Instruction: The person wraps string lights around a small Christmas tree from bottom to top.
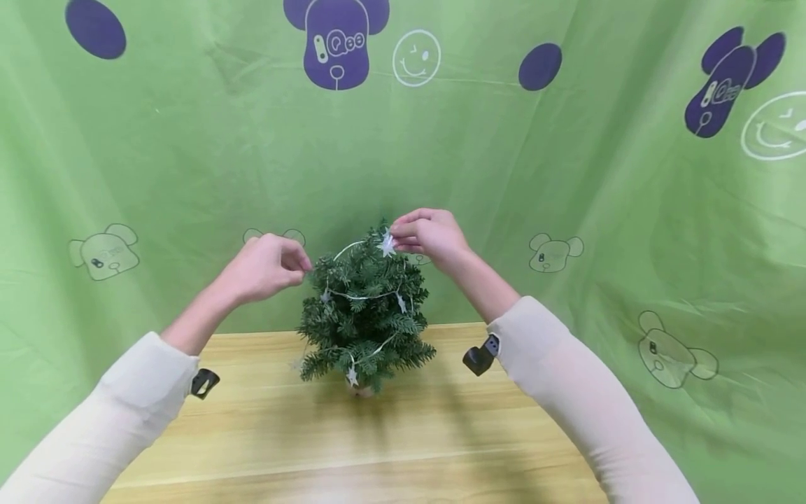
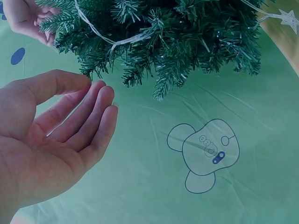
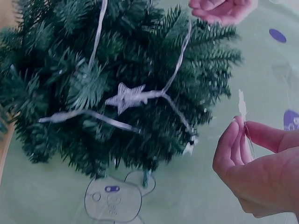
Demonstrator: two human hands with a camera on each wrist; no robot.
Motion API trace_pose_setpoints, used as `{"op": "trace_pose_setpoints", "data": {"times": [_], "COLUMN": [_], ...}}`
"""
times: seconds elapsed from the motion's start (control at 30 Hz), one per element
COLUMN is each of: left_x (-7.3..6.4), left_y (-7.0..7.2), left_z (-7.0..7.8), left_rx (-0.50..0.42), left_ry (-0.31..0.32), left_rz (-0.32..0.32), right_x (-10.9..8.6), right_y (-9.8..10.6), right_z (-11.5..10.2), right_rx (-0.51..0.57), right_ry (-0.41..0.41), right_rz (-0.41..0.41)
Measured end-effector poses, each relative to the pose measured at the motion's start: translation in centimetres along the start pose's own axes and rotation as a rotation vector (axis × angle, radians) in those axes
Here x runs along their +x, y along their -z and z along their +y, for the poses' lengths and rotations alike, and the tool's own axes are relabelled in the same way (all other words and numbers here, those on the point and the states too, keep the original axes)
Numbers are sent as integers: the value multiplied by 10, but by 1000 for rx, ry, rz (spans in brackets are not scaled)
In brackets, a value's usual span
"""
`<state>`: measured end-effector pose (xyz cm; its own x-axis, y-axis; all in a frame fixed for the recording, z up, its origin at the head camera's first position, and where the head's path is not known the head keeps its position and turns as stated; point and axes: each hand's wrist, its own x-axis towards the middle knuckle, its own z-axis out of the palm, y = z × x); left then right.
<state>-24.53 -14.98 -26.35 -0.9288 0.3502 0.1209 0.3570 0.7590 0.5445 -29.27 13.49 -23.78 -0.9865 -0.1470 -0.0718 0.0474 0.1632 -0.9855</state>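
Note:
A small artificial Christmas tree stands upright on the table, with a string of star lights on a pale wire wound round it. Near its top, my right hand pinches a clear star of the light string between thumb and fingertips. The right wrist view shows that star edge-on, held beside the branches. On the tree's left side my left hand has loosely bent fingers, tips close to a branch end; nothing is visible in its grasp. Other stars hang on the branches.
The wooden table bears the tree near its back edge. Behind and at the sides hangs a green curtain with printed cartoon heads. A black wrist device sits at each sleeve.

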Motion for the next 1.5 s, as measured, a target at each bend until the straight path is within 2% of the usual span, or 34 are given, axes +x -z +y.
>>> {"op": "trace_pose_setpoints", "data": {"times": [0.27, 0.5, 0.6, 0.87, 1.13, 1.4, 1.5], "left_x": [0, -3, -3, -5, -6, -7, -7], "left_y": [1, 2, 2, 2, 1, 1, 1], "left_z": [0, -1, 0, 2, 2, -2, -4], "left_rx": [0, 2, 2, 6, -8, -20, -16], "left_ry": [-1, 11, 9, 5, 14, 19, 19], "left_rz": [9, 11, 10, -1, -9, -6, -4], "right_x": [3, -2, -2, -1, 1, 1, 2], "right_y": [-22, -29, -27, -18, -18, -29, -34], "right_z": [-4, -8, -9, -12, -12, -16, -16], "right_rx": [-13, -188, -221, -279, -399, -362, -380], "right_ry": [11, 53, 45, 49, 66, 94, 102], "right_rz": [-41, -113, -126, -112, -115, -99, -90]}}
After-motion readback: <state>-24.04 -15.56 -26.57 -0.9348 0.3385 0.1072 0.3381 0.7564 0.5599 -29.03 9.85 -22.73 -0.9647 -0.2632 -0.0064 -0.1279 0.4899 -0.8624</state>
